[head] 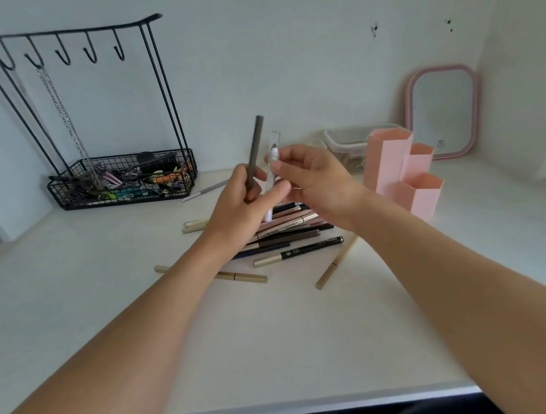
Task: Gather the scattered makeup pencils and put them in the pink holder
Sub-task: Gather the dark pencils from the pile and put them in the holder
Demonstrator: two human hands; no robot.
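White desk [109, 322] against a pale wall: nearest the camera, two bare forearms reach out over the tabletop. Loose beige pencils lie flat just beyond them, one [335, 263] slanting up to the right, another [238, 276] running nearly sideways under the left forearm. Behind these sits a pile of makeup pencils [287, 228], most with their long axes running left to right and tilted slightly upward at the right end. Above the pile the left hand [241, 206] has its fingers curled round a dark grey pencil [254, 152], which stands almost upright, its top leaning a little to the right. The right hand [308, 173] pinches a pale, clear-capped stick [273, 160] between thumb and fingertips, also held close to vertical just beside the grey one. To the right stands the pink holder [402, 174], a cluster of upright tubes open at the top, well clear of both hands. Farther back lie a single grey pencil [205, 190], a black wire rack [122, 178] with hooks and a basket of clips, a clear plastic box [348, 141] and a pink-framed mirror [442, 110] leaning on the wall.
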